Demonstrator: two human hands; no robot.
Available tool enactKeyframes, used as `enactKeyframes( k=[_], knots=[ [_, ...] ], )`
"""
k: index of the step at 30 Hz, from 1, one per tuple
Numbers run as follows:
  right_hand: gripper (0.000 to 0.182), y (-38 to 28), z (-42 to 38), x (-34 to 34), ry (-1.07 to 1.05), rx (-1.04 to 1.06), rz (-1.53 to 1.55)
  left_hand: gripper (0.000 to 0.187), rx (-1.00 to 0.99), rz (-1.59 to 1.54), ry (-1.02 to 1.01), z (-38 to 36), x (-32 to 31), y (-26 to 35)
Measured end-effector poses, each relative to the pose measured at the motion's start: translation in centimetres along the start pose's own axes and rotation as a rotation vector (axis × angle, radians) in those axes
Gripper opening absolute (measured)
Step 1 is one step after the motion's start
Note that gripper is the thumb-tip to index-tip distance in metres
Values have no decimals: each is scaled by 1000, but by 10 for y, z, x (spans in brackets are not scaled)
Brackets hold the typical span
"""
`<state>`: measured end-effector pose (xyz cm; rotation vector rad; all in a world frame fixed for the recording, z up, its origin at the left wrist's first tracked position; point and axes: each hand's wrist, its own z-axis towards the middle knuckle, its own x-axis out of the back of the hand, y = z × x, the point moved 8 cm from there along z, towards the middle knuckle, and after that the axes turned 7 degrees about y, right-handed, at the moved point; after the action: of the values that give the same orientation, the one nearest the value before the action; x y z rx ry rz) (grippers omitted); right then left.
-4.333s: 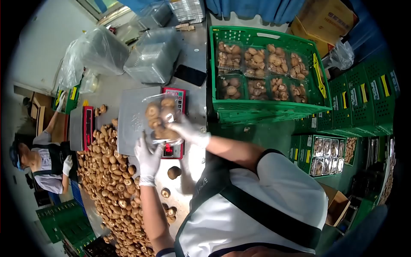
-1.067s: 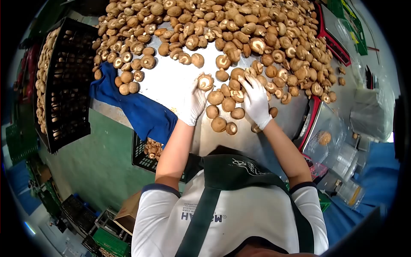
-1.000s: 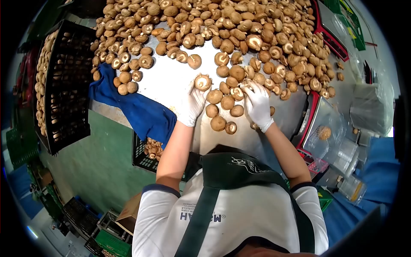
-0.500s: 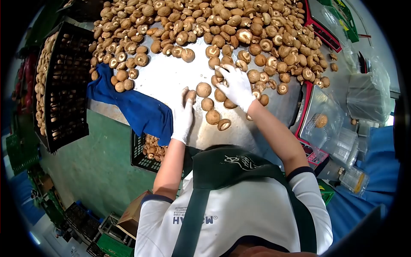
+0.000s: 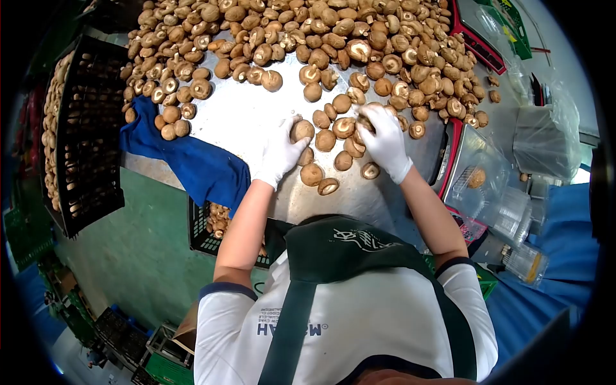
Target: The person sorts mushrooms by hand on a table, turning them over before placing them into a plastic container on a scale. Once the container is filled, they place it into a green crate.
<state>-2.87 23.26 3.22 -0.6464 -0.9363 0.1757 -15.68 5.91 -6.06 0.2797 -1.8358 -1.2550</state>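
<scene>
My left hand (image 5: 280, 153), in a white glove, curls round a brown mushroom (image 5: 302, 131) at the left side of a loose group on the metal table (image 5: 231, 119). At the right of that group is my right hand (image 5: 385, 140), also gloved, with its fingers bent over mushrooms near its fingertips; the palm hides part of what it grips. Between the hands lie several mushrooms, some cap up, such as one brown cap (image 5: 325, 140), others showing pale gills. Nearer to me are a round cap (image 5: 311, 174) and an upturned mushroom (image 5: 328, 186).
A large mushroom pile (image 5: 308, 32) covers the far side. At the left are a blue cloth (image 5: 186, 154) and a black crate (image 5: 90, 135) of mushrooms; another crate (image 5: 204, 240) sits below the cloth. Red-edged scales (image 5: 454, 138), clear plastic trays (image 5: 478, 170) and bags (image 5: 548, 141) are at the right.
My left hand has moved up and right onto a mushroom. My right hand has shifted right and nearer to me, and the mushrooms between the hands lie differently. The view has shifted slightly.
</scene>
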Motion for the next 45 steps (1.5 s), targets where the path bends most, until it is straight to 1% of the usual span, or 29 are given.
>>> enactKeyframes(
  k=[1,2,3,4,5,7,9,11,12,13,15,16,18,20,23,25,26,27,28,29,31,34,36,39,40,41,43,44,45],
  knots=[
    [26,9,4,-13,-57,26,-80,51,34,-99,-11,0,0,1],
    [28,20,5,-30,-113,52,-158,46,200,-315,-90,-6,-6,-4],
    [30,20,9,-40,-166,79,-235,45,253,-538,-81,-7,-9,-8],
    [30,27,9,-49,-267,21,-288,45,303,-759,-68,-7,-12,-15],
    [29,31,16,-51,-274,-31,-260,46,351,-979,-47,-8,-12,-21],
    [29,39,32,-58,-296,-136,-198,52,433,-1025,-2,-12,3,-21],
    [25,30,57,-63,-305,-234,-140,50,458,-1228,-110,-14,2,-38],
    [31,8,78,-82,-283,-127,-127,50,482,-1103,-33,-17,11,-35],
    [33,-7,86,-92,-399,-158,-145,50,496,-1045,1,-20,12,-33],
    [31,-7,81,-118,-354,34,-185,51,501,-1009,18,-22,12,-33],
    [27,-2,63,-144,-221,249,-335,52,503,-940,55,-23,14,-33],
    [26,-4,58,-144,-163,219,-305,52,495,-960,21,-21,13,-34],
    [26,-1,46,-139,-207,181,-218,52,537,-1030,77,-17,14,-30],
    [27,-10,27,-123,-278,96,-161,52,534,-1111,95,-11,11,-32],
    [39,-3,1,-100,-361,-93,94,51,542,-1200,99,0,-7,-55],
    [46,4,-9,-78,-257,-269,440,51,478,-1066,59,0,-8,-46],
    [52,16,-20,-74,-288,-512,684,49,392,-886,30,2,-11,-54],
    [52,23,-23,-71,-225,-602,938,47,298,-708,4,8,-8,-46],
    [53,33,-27,-61,-198,-638,983,41,299,-472,5,5,-4,-42],
    [55,40,-30,-52,-171,-672,1031,39,131,-240,118,6,2,-31],
    [55,43,-40,-37,-99,-749,1235,41,2,50,60,2,9,-2],
    [55,47,-49,-15,-24,-757,1209,41,-104,169,156,-11,13,33],
    [54,55,-59,-8,-3,-757,1201,38,-122,46,191,-17,11,44],
    [46,71,-76,16,95,-796,945,34,-121,52,221,-30,15,68],
    [44,69,-76,33,65,-796,676,33,-117,84,225,-35,17,74],
    [43,76,-81,38,145,-676,682,32,-110,82,226,-37,17,74],
    [43,97,-105,43,86,-819,580,31,-94,77,222,-43,17,73],
    [41,107,-113,48,140,-787,507,32,-4,20,189,-45,14,64],
    [42,117,-124,51,189,-857,478,34,85,-38,157,-48,11,53]
  ],
)
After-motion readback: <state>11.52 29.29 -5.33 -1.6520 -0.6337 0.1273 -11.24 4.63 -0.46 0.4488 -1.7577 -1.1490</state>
